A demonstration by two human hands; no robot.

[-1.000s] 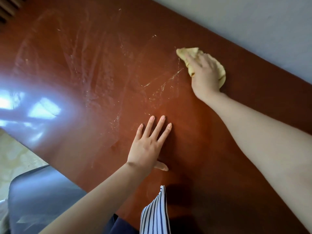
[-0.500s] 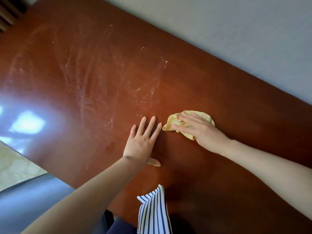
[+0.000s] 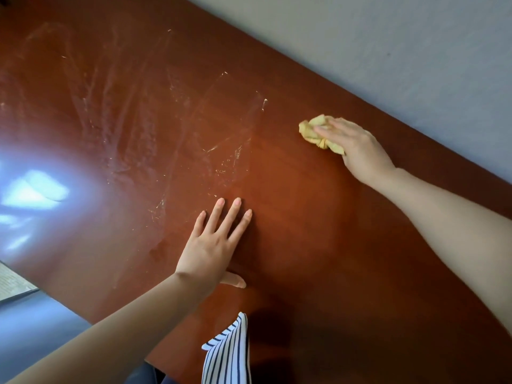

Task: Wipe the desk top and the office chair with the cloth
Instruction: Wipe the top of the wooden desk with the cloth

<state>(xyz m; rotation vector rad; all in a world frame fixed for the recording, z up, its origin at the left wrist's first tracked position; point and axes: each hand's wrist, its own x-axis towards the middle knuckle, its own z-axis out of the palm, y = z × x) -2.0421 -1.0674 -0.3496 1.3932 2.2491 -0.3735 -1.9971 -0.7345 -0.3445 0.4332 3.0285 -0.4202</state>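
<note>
Bench [image 3: 304, 223] filled most of the view, with smears [image 3: 133, 120] from 9 to 12 o'clock. Left hand [image 3: 210, 245] lay flat near 7, fingers straight and spread. Right hand [image 3: 357, 145] at 2 pressed the cloth [image 3: 311, 128], fingers straight and together, thumb hidden. The cloth looked soft, light and bunched, so probably best worked under the palm.

Looking down on a glossy reddish-brown desk top [image 3: 304, 217] running slantwise along a grey wall [image 3: 388, 51]; showing pale smears [image 3: 133, 112] and streaks across its left and middle part; catching a bright glare [image 3: 33, 189] at the left; bearing a crumpled yellow cloth [image 3: 315, 128] near the far edge, with the right hand [image 3: 357, 145] pressing down on it; bearing the left hand [image 3: 210, 245] too, lying flat with fingers spread, well apart from the cloth.
</note>
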